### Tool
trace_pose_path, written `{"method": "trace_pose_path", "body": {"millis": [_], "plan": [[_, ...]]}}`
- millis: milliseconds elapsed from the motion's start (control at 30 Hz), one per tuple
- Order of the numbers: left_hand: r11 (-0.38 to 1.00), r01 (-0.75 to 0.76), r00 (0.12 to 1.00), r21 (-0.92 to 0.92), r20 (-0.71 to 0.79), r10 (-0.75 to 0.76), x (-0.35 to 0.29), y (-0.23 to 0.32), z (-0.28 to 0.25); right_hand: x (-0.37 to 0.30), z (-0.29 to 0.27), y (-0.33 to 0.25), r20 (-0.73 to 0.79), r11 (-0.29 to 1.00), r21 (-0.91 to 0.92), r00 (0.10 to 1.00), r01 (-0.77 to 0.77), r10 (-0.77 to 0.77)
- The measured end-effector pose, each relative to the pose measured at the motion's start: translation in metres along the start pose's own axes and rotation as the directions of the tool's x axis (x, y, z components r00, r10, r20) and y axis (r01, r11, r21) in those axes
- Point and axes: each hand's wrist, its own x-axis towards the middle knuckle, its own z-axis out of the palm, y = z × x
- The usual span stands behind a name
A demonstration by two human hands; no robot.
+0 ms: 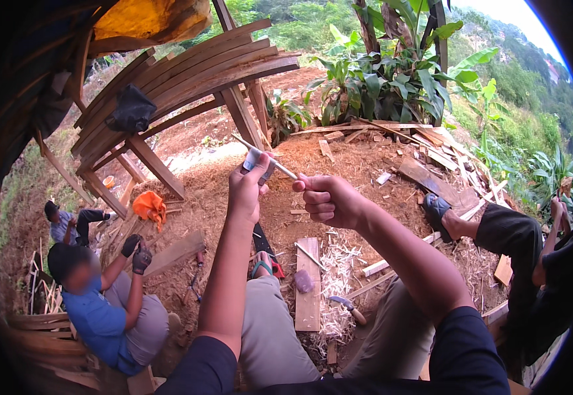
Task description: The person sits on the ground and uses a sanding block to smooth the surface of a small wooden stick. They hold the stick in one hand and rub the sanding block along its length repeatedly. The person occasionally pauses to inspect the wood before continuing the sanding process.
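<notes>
Though slender, stick [286,171] between both hands [245,191] [329,199]

Smooth, matt wooden stick [285,171]

Open air ahead; knife [348,306] below

Pale stick [286,172] — middle hidden at the left hand [245,187]; rightmost person [520,237] — cut off.
</notes>
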Motion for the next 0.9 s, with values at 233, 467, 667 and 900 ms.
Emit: {"method": "trace_pose_path", "body": {"millis": [233, 467, 667, 900], "plan": [[0.996, -0.002, 0.999, 0.087, -0.048, 0.007, -0.003, -0.003, 0.001, 0.003, -0.001, 0.010, -0.220, 0.942, -0.330, 0.966, 0.058, -0.137], [0.986, 0.076, 0.994, 0.148, -0.087, -0.064, 0.006, -0.026, 0.005, 0.014, -0.017, 0.029, 0.155, -0.199, -0.980, 0.537, -0.024, -0.829], [0.994, 0.074, 0.992, -0.076, -0.100, -0.082, 0.016, -0.026, -0.041, 0.009, -0.014, 0.027, -0.083, 0.112, -0.994, 0.762, -0.014, -0.642], [0.990, 0.061, 0.969, 0.130, 0.230, -0.090, 0.002, -0.021, -0.022, -0.002, -0.016, 0.010, -0.037, 0.978, -0.178, 0.994, -0.104, 0.099]]}}
